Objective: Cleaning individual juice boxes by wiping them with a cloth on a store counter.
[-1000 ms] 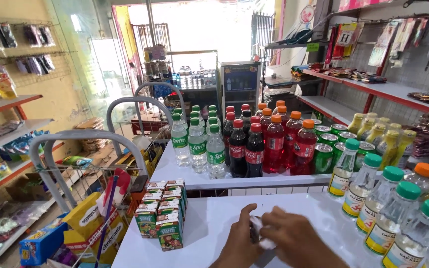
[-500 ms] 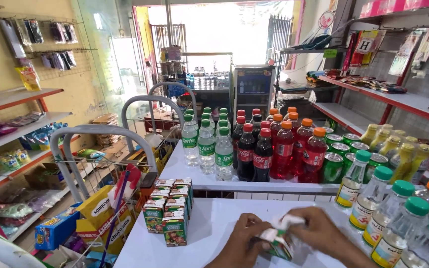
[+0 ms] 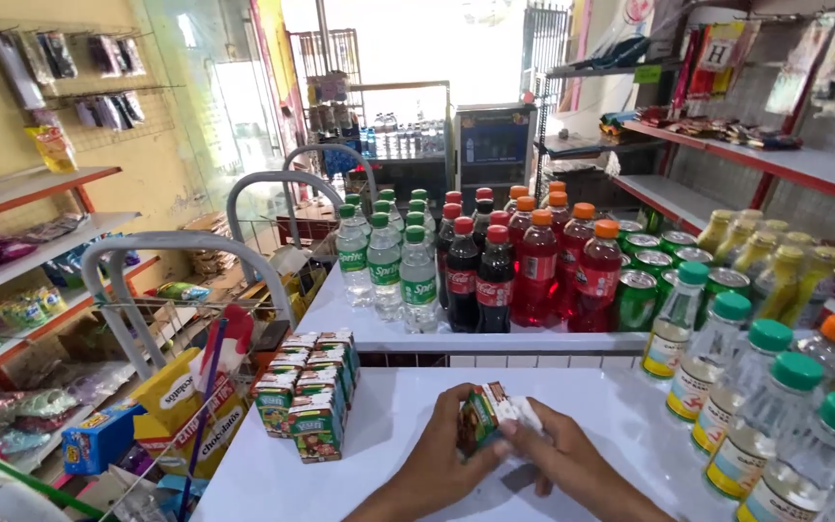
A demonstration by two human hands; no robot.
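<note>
Both my hands hold one small green and red juice carton (image 3: 488,414) just above the white counter (image 3: 388,435). My left hand (image 3: 442,462) grips its left side and underside. My right hand (image 3: 558,454) closes over its right end, fingers on the pale top. To the left of my hands, a block of several matching small cartons (image 3: 309,387) stands in rows on the counter.
Clear bottles with green caps (image 3: 775,406) line the counter's right edge. Behind stand green, dark and red soda bottles (image 3: 495,266) and green cans (image 3: 645,280) on a second white table. A wire shopping trolley (image 3: 176,319) with boxes sits at the left. Shelves run along both walls.
My hands lay low on the counter a second ago; they have since lifted a small carton and now hold it up between them. The view has shifted slightly.
</note>
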